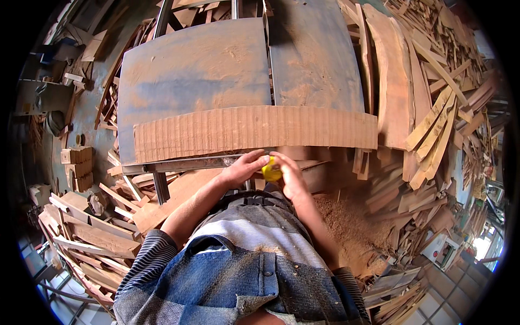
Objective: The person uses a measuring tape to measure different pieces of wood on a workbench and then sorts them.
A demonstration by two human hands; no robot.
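A compact yellow tape measure [272,169] is held between my two hands, in front of my waist at the table's near edge. My right hand [291,174] is closed around its right side. From the left, my left hand [245,168] reaches it, with bent fingers and the thumb against its yellow case. No drawn-out tape can be made out. Just beyond my hands, a long rough-sawn plank [254,129] lies crosswise on the metal saw table [200,62], its right end reaching past the table's edge.
A slot with a dark metal strip [272,81] divides the dusty table. Long boards [392,76] lie along its right side. Offcuts [92,230] are heaped at the left, and sawdust [346,230] piles up at the right. Stacked blocks [77,162] stand farther left.
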